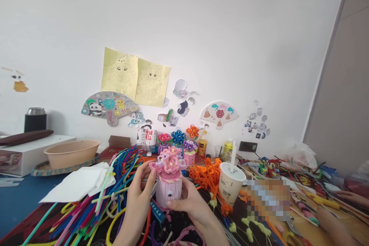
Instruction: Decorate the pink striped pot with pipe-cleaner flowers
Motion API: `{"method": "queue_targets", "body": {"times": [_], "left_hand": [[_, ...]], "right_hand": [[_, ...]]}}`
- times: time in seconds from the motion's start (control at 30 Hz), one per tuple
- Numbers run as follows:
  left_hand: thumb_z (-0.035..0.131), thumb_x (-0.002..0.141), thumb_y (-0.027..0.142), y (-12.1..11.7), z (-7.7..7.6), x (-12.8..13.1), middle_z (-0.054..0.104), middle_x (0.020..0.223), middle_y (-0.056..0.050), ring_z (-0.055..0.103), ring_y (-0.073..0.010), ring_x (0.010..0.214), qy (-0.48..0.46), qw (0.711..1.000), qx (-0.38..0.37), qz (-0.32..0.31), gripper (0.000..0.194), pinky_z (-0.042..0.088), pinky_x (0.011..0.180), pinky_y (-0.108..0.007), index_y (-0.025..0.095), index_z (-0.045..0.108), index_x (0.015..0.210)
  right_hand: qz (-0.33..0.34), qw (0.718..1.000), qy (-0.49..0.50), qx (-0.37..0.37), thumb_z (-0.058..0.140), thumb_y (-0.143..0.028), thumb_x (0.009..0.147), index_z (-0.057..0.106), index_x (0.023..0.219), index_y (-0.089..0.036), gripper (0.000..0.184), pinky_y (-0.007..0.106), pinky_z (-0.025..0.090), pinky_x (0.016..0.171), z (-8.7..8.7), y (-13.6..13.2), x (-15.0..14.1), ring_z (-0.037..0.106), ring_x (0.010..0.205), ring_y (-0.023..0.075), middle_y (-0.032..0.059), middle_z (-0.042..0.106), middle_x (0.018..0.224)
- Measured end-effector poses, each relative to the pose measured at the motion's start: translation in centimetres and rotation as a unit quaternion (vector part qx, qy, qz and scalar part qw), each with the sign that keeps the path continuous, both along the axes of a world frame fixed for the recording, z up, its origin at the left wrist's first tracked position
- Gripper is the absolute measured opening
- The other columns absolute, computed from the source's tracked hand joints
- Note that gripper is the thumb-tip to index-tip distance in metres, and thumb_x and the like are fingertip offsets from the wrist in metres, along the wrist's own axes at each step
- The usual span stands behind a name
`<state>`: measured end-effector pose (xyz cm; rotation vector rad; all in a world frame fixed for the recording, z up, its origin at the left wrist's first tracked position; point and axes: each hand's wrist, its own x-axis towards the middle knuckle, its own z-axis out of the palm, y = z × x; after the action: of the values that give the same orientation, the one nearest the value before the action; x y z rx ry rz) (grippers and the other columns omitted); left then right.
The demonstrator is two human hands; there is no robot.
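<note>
Between my hands is a pink flower pot [163, 188] that looks made of pipe cleaners, its wall ribbed in pale lilac. One googly eye shows on its front, and pink looped flowers [170, 160] fill the top. My left hand [142, 186] is closed at the upper left side, thumb and fingers against the pink rim and a petal. From the right, my right hand [196, 205] grips the pot low down, its thumb across the front. The fingers behind the pot are hidden. Under it lies a blue box-like piece with pale lettering [158, 212].
Loose coloured pipe cleaners [83, 219] spread at left beside white paper [73, 184]. Orange pipe-cleaner flowers [207, 175] and a paper cup with straw [230, 184] stand at right. Small flower pots [189, 157] line the back. Another person's hand [334, 223] rests far right.
</note>
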<state>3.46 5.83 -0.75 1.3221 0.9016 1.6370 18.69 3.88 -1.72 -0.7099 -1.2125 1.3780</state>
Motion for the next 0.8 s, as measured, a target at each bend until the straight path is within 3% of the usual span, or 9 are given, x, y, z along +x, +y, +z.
{"method": "queue_targets", "body": {"times": [0.5,0.6,0.67,0.73,0.8], "left_hand": [[0.055,0.076,0.057,-0.4,0.8,-0.3,0.058,0.122,-0.008,0.054,-0.0246,0.112,0.023,0.999,0.0,0.032,0.052,0.045,0.093,-0.034,0.021,0.053,0.114],[0.048,0.078,0.057,-0.5,1.4,-1.5,0.061,0.114,-0.008,0.057,-0.0254,0.104,0.129,0.989,0.006,0.073,0.049,0.047,0.087,-0.036,0.021,0.054,0.11],[0.043,0.08,0.052,-1.0,1.9,-2.8,0.064,0.105,-0.008,0.06,-0.0272,0.096,0.297,0.951,-0.009,0.088,0.043,0.046,0.083,-0.04,0.021,0.056,0.106],[0.035,0.083,0.042,-2.0,2.0,-4.3,0.066,0.101,-0.008,0.061,-0.0287,0.095,0.475,0.877,-0.03,0.072,0.034,0.044,0.085,-0.044,0.022,0.059,0.096],[0.03,0.084,0.036,-3.2,1.5,-5.7,0.067,0.098,-0.01,0.061,-0.0307,0.096,0.584,0.807,-0.065,0.06,0.036,0.044,0.085,-0.047,0.021,0.062,0.091]], "right_hand": [[-0.002,1.0,-0.005,0.023,0.091,-0.023,0.048,0.062,0.117,-0.019,0.075,0.039,0.042,0.098,0.4,-0.4,0.3,0.059,0.11,0.0268,0.0069,0.069,0.117],[-0.01,1.0,0.002,0.026,0.09,-0.021,0.049,0.061,0.117,-0.018,0.074,0.039,0.042,0.098,0.4,-0.5,0.4,0.059,0.112,0.0272,0.0075,0.068,0.119],[-0.014,1.0,0.015,0.022,0.09,-0.02,0.048,0.061,0.116,-0.018,0.074,0.039,0.042,0.098,0.3,-0.4,0.5,0.058,0.112,0.0274,0.0077,0.068,0.12],[-0.025,0.999,0.028,0.01,0.091,-0.018,0.045,0.062,0.114,-0.019,0.075,0.039,0.043,0.097,0.2,-0.2,0.6,0.06,0.11,0.0272,0.0072,0.069,0.117],[-0.036,0.999,0.04,0.003,0.092,-0.018,0.042,0.063,0.112,-0.019,0.075,0.038,0.045,0.095,0.1,0.0,0.7,0.061,0.107,0.0266,0.0061,0.071,0.113]]}}
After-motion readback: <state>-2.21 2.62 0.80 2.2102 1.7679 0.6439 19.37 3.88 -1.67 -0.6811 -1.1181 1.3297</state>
